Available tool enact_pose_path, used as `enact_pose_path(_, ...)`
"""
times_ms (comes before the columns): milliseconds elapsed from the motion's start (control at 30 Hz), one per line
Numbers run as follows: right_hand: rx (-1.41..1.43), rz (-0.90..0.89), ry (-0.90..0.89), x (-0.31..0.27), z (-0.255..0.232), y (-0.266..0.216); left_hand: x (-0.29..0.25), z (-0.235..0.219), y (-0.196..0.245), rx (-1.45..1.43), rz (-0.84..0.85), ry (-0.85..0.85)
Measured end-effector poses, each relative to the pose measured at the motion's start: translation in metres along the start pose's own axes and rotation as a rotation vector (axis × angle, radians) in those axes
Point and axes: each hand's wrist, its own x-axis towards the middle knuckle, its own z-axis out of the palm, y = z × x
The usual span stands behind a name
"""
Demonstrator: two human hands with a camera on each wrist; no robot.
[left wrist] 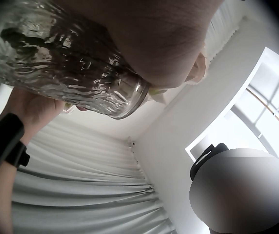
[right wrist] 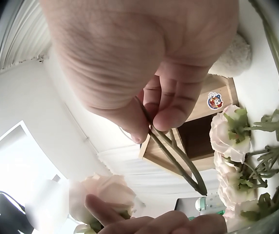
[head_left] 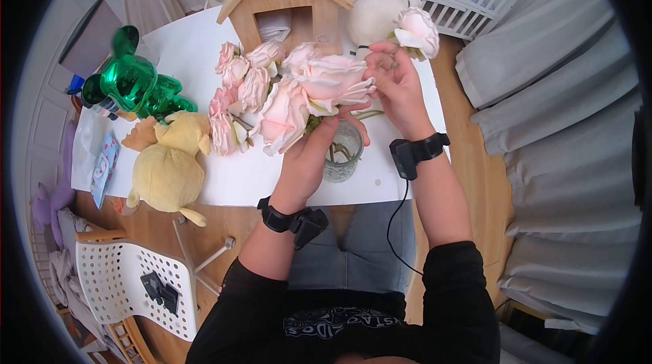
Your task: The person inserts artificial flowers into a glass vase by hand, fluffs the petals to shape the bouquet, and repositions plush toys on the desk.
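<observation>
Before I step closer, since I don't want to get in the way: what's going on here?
A person is handling pink roses at a table. Their right hand pinches a green stem between its fingers. Their left hand holds some roses by the mouth of a glass vase; whether it also grips the vase is hard to tell. There are stems in the vase, and other roses lie on the table.
</observation>
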Motion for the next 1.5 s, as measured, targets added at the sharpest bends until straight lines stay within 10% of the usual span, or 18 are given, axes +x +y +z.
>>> enact_pose_path(867,-0.067,0.099,-0.002,0.002,-0.011,0.016,0.005,-0.008,0.042,0.268,-0.15,0.067)
enact_pose_path(933,-0.107,0.06,0.018,0.002,-0.009,0.015,0.007,-0.004,0.045,0.443,0.04,0.033)
enact_pose_path(1500,-0.12,0.067,-0.014,0.001,-0.006,0.005,0.014,-0.002,0.08,0.221,0.015,0.025)
